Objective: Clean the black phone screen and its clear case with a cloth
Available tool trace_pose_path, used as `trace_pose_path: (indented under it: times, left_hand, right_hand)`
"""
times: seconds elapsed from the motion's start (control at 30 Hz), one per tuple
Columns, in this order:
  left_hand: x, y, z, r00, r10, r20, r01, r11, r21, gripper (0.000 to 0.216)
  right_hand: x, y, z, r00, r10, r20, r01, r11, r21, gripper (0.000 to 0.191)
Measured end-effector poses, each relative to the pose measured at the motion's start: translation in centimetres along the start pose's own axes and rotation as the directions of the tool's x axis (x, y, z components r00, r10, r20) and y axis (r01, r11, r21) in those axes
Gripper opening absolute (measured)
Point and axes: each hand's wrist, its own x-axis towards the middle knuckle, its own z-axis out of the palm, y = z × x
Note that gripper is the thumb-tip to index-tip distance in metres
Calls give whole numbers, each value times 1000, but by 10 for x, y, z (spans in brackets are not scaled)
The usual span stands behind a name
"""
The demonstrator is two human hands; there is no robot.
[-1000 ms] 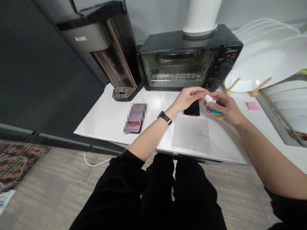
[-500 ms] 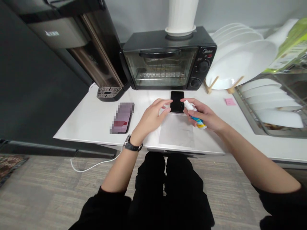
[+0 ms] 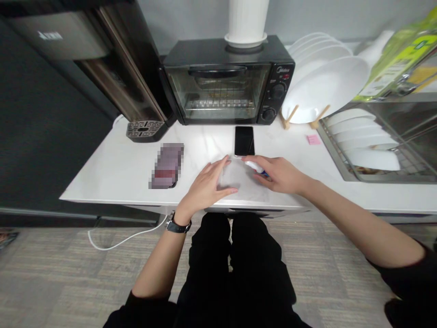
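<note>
My right hand (image 3: 278,174) is closed around a small spray bottle (image 3: 254,166); its white top points left and most of its body is hidden by the fingers. Fingers apart, my left hand (image 3: 208,186) holds nothing and hovers at the left edge of a thin greyish sheet (image 3: 246,189) on the counter. Just beyond both hands a black-screened phone (image 3: 244,141) lies flat at the sheet's far edge. A second phone (image 3: 167,166), its screen blurred out, rests on the counter to the left of my left hand.
A black toaster oven (image 3: 221,82) with a white pot (image 3: 247,20) on top stands behind. To the left is a drink dispenser (image 3: 145,130). White plates (image 3: 321,91), a pink sticky note (image 3: 313,139) and a rack of bowls (image 3: 373,159) are at the right.
Both hands have drawn back from the phone toward the counter's front edge, over the sheet. The spray bottle has come along in my right hand. The view has shifted slightly.
</note>
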Motion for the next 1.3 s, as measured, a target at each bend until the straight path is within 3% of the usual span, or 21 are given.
trace_pose_path:
  times: [0.13, 0.3, 0.5, 0.67, 0.8, 1.03, 1.3]
  left_hand:
    - [-2, -1, -1, 1000, -3, 6, 3, 999, -44, 99]
    - [-1, -1, -1, 1000, -12, 15, 13, 998, -66, 95]
    - [-2, -1, -1, 1000, -28, 10, 28, 995, -94, 88]
    - [-1, -1, -1, 1000, -23, 1, 23, 996, -89, 83]
    - [-2, -2, -1, 1000, -15, -4, 15, 996, -92, 82]
    - [-2, -1, -2, 1000, -6, -7, 5, 999, -54, 79]
    - [-2, 0, -2, 1000, -15, -3, 15, 999, -50, 79]
  right_hand:
    - [-4, 2, 8, 999, -15, -33, 21, 977, 212, 63]
    - [-10, 1, 13, 994, 98, -57, -63, 895, 442, 67]
    - [-13, -5, 9, 991, 122, -56, -76, 852, 518, 58]
    - [-11, -6, 1, 993, 92, -70, -65, 948, 313, 53]
    - [-7, -4, -5, 1000, 0, 17, -1, 999, 36, 44]
    - [-1, 4, -7, 987, -95, 130, 128, 951, -280, 37]
    - [-5, 4, -10, 984, -125, 127, 169, 880, -444, 36]
